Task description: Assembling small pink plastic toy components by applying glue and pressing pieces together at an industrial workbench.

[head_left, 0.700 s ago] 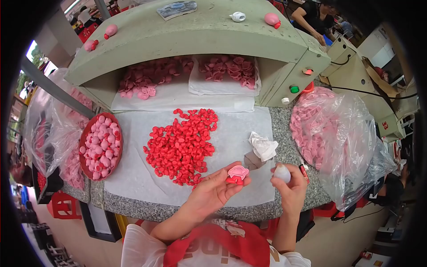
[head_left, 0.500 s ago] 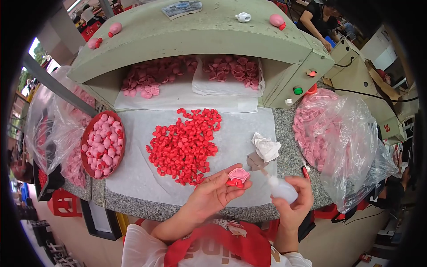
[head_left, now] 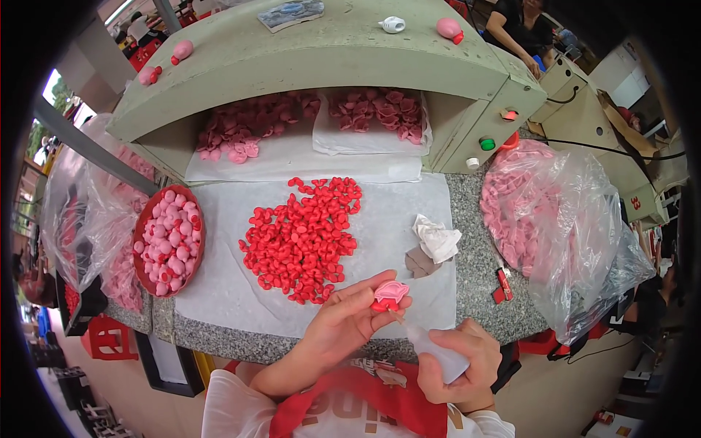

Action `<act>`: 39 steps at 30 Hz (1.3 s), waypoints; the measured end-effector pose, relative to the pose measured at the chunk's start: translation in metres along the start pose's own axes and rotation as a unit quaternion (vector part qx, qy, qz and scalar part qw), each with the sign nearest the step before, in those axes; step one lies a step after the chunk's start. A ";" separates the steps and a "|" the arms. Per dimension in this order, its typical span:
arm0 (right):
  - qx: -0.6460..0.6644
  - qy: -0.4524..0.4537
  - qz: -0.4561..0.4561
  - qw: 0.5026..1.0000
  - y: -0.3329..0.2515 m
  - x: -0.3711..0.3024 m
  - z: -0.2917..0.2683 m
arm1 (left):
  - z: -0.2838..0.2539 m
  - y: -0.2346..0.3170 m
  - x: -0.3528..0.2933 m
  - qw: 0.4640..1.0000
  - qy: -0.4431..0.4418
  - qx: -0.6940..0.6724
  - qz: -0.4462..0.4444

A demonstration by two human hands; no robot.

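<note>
now the left hand [head_left: 349,312] pinches 1 pink-and-red piece [head_left: 391,294] between thumb and fingers, right of the red pile [head_left: 301,244] on white paper [head_left: 212,285]. the right hand [head_left: 471,363] closes around a translucent squeeze bottle [head_left: 439,356], nozzle tip at the piece's lower edge; i cannot tell if they touch.

speckled grey bench [head_left: 473,248]: white sheet [head_left: 394,212], red bowl [head_left: 196,270], clear plastic bag [head_left: 577,274]

I register a white short-sleeved shirt [head_left: 234,405], red chest band [head_left: 427,416], tan lettering [head_left: 385,420]; left hand [head_left: 349,312] and right hand [head_left: 469,358] bare.
</note>
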State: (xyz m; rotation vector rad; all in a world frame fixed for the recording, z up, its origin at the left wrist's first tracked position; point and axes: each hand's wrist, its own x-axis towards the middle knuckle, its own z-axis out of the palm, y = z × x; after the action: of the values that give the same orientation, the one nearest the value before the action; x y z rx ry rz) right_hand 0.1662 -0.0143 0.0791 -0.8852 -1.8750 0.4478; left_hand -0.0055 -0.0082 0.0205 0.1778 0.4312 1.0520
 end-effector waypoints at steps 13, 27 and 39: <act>-0.020 -0.009 0.001 1.000 -0.001 0.001 0.001 | 0.001 -0.001 -0.001 1.000 0.003 0.012 0.004; -0.013 0.003 -0.010 1.000 0.000 0.002 0.002 | 0.000 -0.002 -0.001 1.000 -0.001 0.012 0.003; -0.018 -0.008 -0.011 1.000 0.000 0.003 0.001 | 0.001 -0.001 -0.001 1.000 -0.013 -0.016 0.009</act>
State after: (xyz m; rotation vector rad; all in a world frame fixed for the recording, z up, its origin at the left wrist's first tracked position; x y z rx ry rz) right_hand 0.1644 -0.0121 0.0809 -0.8862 -1.9111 0.4088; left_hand -0.0041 -0.0097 0.0216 0.1674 0.3904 1.0718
